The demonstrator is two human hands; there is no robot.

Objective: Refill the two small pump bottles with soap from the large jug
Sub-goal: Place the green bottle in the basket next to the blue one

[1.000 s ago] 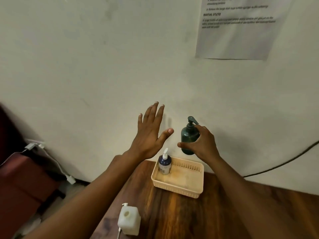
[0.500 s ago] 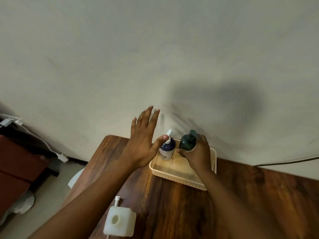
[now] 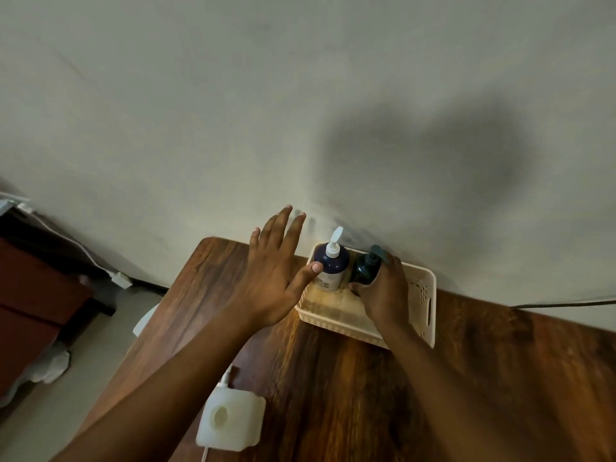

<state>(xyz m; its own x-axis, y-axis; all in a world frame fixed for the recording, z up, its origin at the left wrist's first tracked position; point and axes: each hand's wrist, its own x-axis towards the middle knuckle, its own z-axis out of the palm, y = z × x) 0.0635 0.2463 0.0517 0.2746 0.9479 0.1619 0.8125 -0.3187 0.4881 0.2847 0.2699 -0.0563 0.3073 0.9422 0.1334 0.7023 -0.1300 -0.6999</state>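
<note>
A dark green pump bottle stands in a cream plastic basket at the table's far edge, and my right hand grips its body. Beside it on the left stands a navy bottle with a white pump. My left hand hovers flat with fingers spread, its thumb tip touching the navy bottle's side. The white plastic jug sits near the table's front left, its round opening facing up; my left forearm crosses over part of it.
The wooden table stands against a pale wall. A black cable runs along the wall at right. White cords and an adapter lie by the floor at left, near a dark red piece of furniture.
My right hand has lowered the green bottle into the basket next to the navy one. My left hand came down with it, thumb against the navy bottle. The view tilted downward.
</note>
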